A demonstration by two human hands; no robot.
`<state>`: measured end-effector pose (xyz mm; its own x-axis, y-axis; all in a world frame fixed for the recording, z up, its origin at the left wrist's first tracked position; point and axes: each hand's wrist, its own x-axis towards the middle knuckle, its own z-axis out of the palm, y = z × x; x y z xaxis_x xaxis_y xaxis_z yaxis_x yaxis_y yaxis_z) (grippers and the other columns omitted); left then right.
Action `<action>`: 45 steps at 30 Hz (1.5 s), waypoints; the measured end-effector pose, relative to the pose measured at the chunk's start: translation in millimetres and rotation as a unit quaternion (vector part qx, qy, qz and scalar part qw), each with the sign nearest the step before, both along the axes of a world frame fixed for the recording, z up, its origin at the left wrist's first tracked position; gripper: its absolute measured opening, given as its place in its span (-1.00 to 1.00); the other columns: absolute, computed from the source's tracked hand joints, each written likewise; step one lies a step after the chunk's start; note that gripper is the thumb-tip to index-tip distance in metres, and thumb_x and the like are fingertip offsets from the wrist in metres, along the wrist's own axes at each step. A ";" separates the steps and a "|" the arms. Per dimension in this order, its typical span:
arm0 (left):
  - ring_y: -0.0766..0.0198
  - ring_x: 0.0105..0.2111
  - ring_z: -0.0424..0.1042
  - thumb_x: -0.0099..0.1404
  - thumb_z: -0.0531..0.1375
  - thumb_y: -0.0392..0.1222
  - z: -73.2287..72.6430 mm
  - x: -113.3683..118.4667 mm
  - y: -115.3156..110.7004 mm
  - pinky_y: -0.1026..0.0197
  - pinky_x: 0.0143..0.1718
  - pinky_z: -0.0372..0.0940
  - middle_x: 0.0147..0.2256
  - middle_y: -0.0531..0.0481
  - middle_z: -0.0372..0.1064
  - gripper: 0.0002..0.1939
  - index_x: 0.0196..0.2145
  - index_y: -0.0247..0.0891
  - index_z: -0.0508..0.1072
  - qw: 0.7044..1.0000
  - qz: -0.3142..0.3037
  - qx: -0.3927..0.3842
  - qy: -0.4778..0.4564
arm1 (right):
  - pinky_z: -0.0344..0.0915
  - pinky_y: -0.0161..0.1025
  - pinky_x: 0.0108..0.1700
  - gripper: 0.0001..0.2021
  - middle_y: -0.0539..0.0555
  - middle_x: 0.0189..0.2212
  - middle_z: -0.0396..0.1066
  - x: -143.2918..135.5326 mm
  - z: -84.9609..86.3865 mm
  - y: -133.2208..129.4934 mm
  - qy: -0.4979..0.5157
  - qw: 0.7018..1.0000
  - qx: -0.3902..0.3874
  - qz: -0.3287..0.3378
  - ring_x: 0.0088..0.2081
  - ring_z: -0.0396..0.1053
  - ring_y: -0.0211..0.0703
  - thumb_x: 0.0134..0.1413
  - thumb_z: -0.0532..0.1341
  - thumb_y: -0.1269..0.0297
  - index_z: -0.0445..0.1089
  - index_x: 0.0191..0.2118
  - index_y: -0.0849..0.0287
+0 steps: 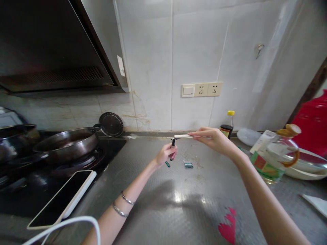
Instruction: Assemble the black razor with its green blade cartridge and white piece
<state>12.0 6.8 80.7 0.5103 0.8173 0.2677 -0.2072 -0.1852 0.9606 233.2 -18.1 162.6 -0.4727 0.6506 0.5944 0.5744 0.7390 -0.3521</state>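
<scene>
My left hand (166, 153) is closed around a small black and silver handle, which looks like a razor handle (173, 143), held upright with its dark head on top. Between the thumb and fingers of my right hand (211, 139) is a slim white stick (181, 136). Its tip is at the head of the handle; whether they touch I cannot tell. Below my left hand, a dark green strip, like a razor cartridge (167, 164), lies on the metal counter (143, 200). To its right is a small clear case (188, 165) with green and dark strips.
At left, a pan (67, 144) sits on the black stove, with a phone (61, 200) and white cable (84, 219) in front. At right stand a sauce bottle (227, 127), a glass oil jug (270, 163) and bowls (310, 165). A torn red scrap (228, 228) lies on the counter.
</scene>
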 end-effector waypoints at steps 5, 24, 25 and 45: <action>0.46 -0.64 0.08 0.05 0.19 -0.01 -1.8 0.6 0.1 0.32 -0.57 0.01 -0.62 0.15 0.07 -0.67 -0.54 -0.27 0.14 1.000 0.003 -0.008 0.000 | 0.23 -0.30 -0.33 -0.65 0.11 -0.38 0.40 2.5 -0.2 0.1 0.002 1.000 -0.001 -0.005 -0.39 0.33 -0.21 0.11 0.07 0.09 0.47 -0.13 0.15; 0.47 -0.64 0.06 0.09 0.17 -0.07 -6.3 3.2 0.4 0.32 -0.57 0.00 -0.63 0.15 0.07 -0.72 -0.52 -0.28 0.16 1.000 -0.020 -0.012 -0.003 | 0.20 -0.32 -0.35 -0.66 0.09 -0.39 0.38 -3.3 -0.7 -1.2 0.003 1.000 -0.007 0.008 -0.41 0.30 -0.24 0.12 0.07 0.10 0.44 -0.08 0.11; 0.47 -0.64 0.06 0.09 0.17 -0.07 -6.4 4.0 0.0 0.32 -0.57 0.00 -0.63 0.15 0.07 -0.72 -0.53 -0.28 0.16 1.000 -0.022 -0.011 0.001 | 0.20 -0.32 -0.35 -0.65 0.08 -0.40 0.38 -5.2 -1.2 -0.7 0.002 1.000 -0.007 0.011 -0.42 0.30 -0.24 0.12 0.07 0.10 0.44 -0.09 0.11; 0.45 -0.64 0.10 0.07 0.18 -0.03 -0.2 -0.7 1.1 0.31 -0.56 0.02 -0.62 0.14 0.09 -0.69 -0.54 -0.27 0.15 1.000 0.004 -0.009 -0.010 | 0.22 -0.31 -0.32 -0.67 0.09 -0.38 0.40 -5.6 -1.9 0.5 -0.002 1.000 -0.001 0.004 -0.39 0.33 -0.23 0.12 0.07 0.13 0.45 -0.10 0.13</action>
